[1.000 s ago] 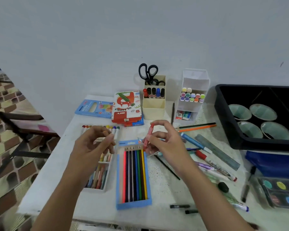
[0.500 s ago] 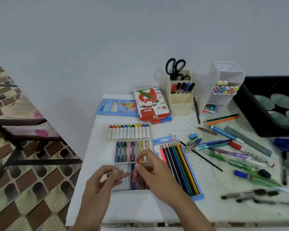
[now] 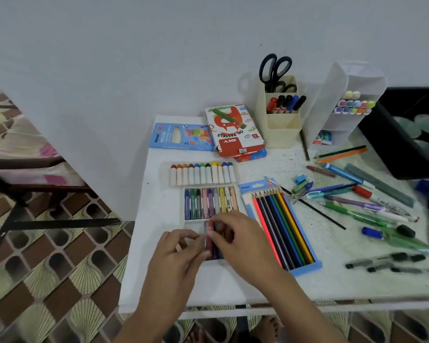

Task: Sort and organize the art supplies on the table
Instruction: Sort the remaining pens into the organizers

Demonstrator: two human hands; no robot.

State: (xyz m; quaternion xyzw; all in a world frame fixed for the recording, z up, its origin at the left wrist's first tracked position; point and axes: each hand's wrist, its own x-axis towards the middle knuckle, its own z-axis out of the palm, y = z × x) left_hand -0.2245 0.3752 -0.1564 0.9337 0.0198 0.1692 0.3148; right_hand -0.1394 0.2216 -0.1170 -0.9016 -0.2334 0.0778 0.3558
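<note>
Red crayon (image 3: 210,240) lowered into tray (image 3: 193,227), pencil box (image 3: 305,270) beside

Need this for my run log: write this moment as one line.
right hand: pinches red crayon over tray | left hand: at tray, grip unclear

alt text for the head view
The right hand pinches a red pastel at a white pastel tray, the left hand beside it. A blue box of coloured pencils lies to the right, with loose pens beyond.
</note>
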